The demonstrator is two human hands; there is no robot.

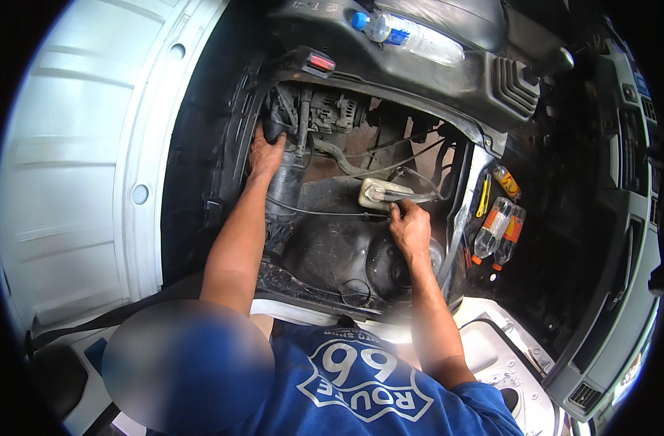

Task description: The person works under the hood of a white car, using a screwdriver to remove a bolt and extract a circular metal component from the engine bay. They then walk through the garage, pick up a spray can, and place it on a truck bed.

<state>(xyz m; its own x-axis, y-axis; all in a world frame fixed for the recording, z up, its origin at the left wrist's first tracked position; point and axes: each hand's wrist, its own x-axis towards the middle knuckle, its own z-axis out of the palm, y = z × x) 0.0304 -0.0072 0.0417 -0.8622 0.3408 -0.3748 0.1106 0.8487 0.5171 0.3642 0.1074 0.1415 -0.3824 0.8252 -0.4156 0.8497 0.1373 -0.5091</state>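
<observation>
Clock from mid-frame. Black housing (pixel 325 251) nearest, at 6. Right hand (pixel 412 231) at 3: thumb and forefinger drawn close together at the lower edge of the pale container (pixel 375 192); cannot tell whether they grip it. Container at 2, tilted, over the engine bay. Bottles (pixel 494 225) farther out at 3, yellow cutter (pixel 483 196) beside them. Left hand (pixel 264 154) between 10 and 11, fingers part-spread around the black fitting (pixel 275 129); tips hidden, hold unclear. Alternator (pixel 335 110) at 12. Water bottle (pixel 428 43) farthest, at 1.
</observation>
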